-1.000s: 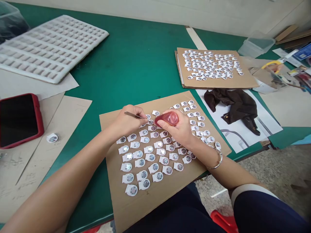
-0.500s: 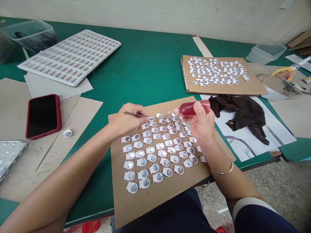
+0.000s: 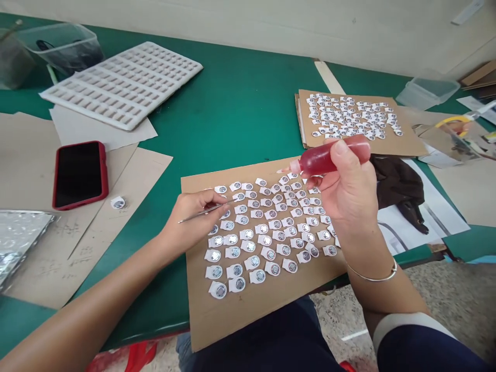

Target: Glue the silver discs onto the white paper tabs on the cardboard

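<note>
A cardboard sheet (image 3: 217,323) lies tilted on the green table, bearing rows of small round silver pieces on white tabs (image 3: 237,283). My left hand (image 3: 197,216) is closed on thin metal tweezers (image 3: 194,215), over the sheet's left side; their tips are near an upper-left piece. Between the thumb and fingers of my right hand (image 3: 346,186) is a red squeeze bottle (image 3: 329,156), its narrow nozzle pointing left above the sheet's upper edge. The nozzle tip does not visibly touch any piece.
On the left are a red-cased phone (image 3: 80,174), a white slotted tray (image 3: 124,85), a clear tub (image 3: 64,49) and one loose tabbed piece (image 3: 118,202). At the right, another filled cardboard (image 3: 411,142), dark cloth (image 3: 399,186) and yellow-handled scissors (image 3: 453,121).
My left hand has moved down and left from the upper pieces, the tweezers now angled differently. My right hand and the red bottle have moved right and slightly up. The camera view has shifted slightly.
</note>
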{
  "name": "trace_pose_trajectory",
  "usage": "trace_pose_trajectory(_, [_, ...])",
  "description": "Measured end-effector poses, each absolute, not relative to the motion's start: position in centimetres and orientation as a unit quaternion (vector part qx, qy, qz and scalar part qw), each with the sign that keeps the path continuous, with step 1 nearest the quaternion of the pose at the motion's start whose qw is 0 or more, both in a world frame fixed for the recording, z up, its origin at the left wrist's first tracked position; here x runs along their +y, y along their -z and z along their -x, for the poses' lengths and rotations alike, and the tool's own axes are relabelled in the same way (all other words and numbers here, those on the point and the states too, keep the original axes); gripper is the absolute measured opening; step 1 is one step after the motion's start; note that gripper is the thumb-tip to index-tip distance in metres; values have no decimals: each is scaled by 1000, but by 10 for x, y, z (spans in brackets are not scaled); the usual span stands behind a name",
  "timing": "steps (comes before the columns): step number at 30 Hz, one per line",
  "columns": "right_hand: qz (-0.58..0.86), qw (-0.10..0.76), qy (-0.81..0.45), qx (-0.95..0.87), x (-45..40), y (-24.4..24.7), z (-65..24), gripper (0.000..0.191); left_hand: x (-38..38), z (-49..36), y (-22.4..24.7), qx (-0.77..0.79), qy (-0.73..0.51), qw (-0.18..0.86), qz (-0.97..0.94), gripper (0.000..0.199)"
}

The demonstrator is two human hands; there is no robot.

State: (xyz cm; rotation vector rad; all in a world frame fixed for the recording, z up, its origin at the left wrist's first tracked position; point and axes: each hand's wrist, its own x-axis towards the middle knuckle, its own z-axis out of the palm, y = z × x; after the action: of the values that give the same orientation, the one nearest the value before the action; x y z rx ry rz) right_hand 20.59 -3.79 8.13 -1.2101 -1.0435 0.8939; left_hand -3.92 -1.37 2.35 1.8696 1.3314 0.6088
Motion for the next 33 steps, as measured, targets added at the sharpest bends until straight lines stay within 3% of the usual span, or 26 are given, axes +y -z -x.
trace_pose_trajectory(4, [501, 612, -392, -471, -23, -89, -191, 18, -5, 37, -26, 483, -239, 335, -773, 16])
trace_pose_trajectory(11, [517, 551, -416, -506, 22, -79, -177, 32, 10, 32, -9, 422, -251, 244, -837, 16])
trace_pose_trajectory(27, [515, 520, -399, -552, 41, -65, -166, 34, 13, 26, 10, 420, -247, 209, -848, 13])
trace_pose_trajectory(33, [513, 498, -397, -576, 52, -58, -164, 41, 13, 18, 2, 361, -174, 184, -898, 15])
